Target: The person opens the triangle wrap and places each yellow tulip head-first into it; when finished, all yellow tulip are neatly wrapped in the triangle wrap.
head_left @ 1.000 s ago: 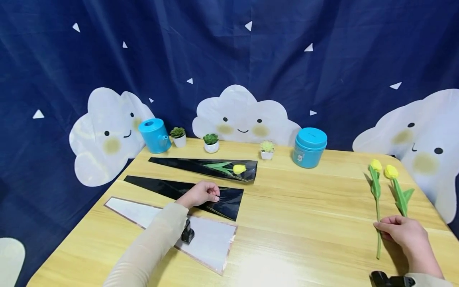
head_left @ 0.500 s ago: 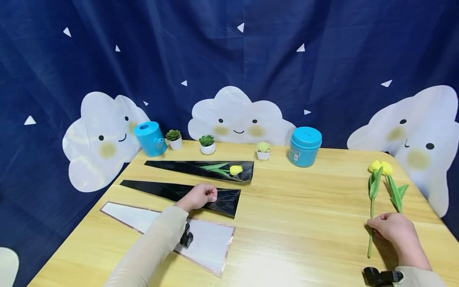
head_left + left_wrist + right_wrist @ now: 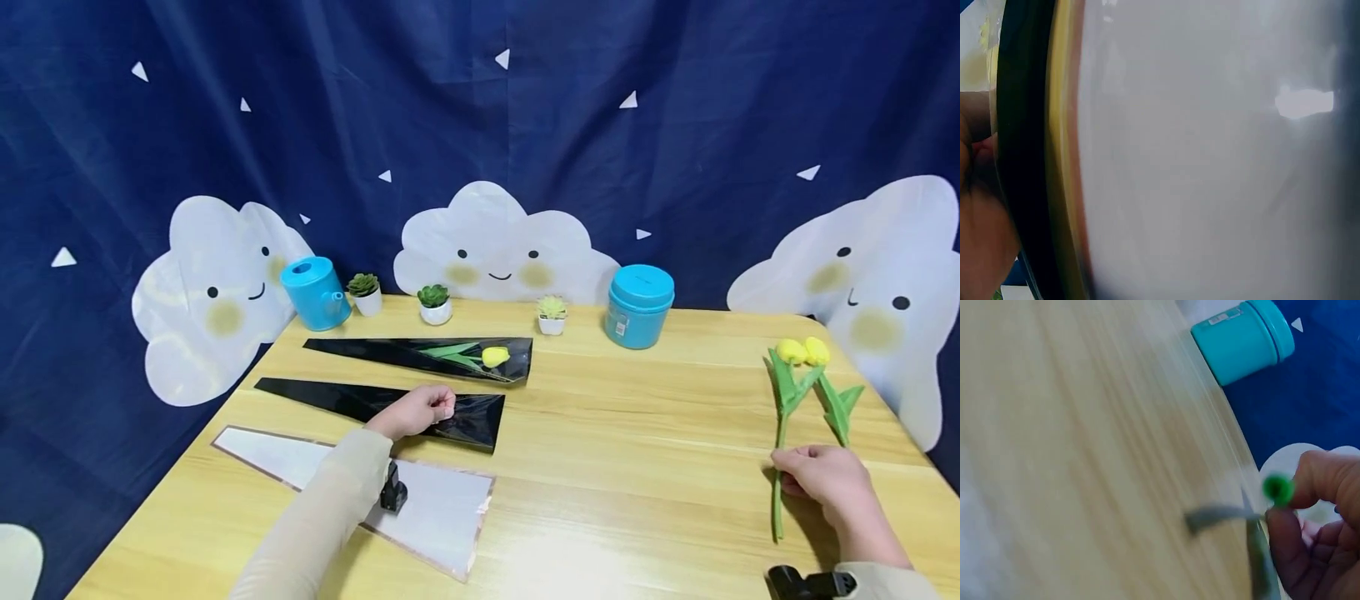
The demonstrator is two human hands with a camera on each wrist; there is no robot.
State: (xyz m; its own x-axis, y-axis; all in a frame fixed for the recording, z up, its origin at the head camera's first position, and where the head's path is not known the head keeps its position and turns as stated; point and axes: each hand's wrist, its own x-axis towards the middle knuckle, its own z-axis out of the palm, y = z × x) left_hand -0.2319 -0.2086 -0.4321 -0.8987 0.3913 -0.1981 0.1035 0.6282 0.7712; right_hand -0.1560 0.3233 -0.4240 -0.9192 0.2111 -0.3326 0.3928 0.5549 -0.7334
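Observation:
In the head view my left hand (image 3: 416, 411) pinches the upper layer of a black flower sleeve (image 3: 478, 414) near its wide end. The left wrist view shows that hand's fingers (image 3: 985, 231) partly hidden by the sleeve's dark edge (image 3: 1022, 137). At the right, my right hand (image 3: 825, 483) holds a yellow artificial tulip (image 3: 784, 392) by its green stem, between thumb and forefinger. The stem's cut end (image 3: 1279, 489) faces the camera in the right wrist view. A second yellow tulip (image 3: 838, 408) lies just beyond that hand, its lower stem hidden.
Behind lies another black sleeve (image 3: 360, 343) with a yellow tulip (image 3: 495, 357) inside. A white sleeve (image 3: 442, 504) is under my left forearm. Along the back stand a blue watering can (image 3: 317, 293), several small potted plants (image 3: 435, 305) and a lidded blue canister (image 3: 640, 307).
The held tulip has turned, so its leaves now spread to both sides, and its head has shifted close to the other tulip's. My left hand keeps its place on the black sleeve.

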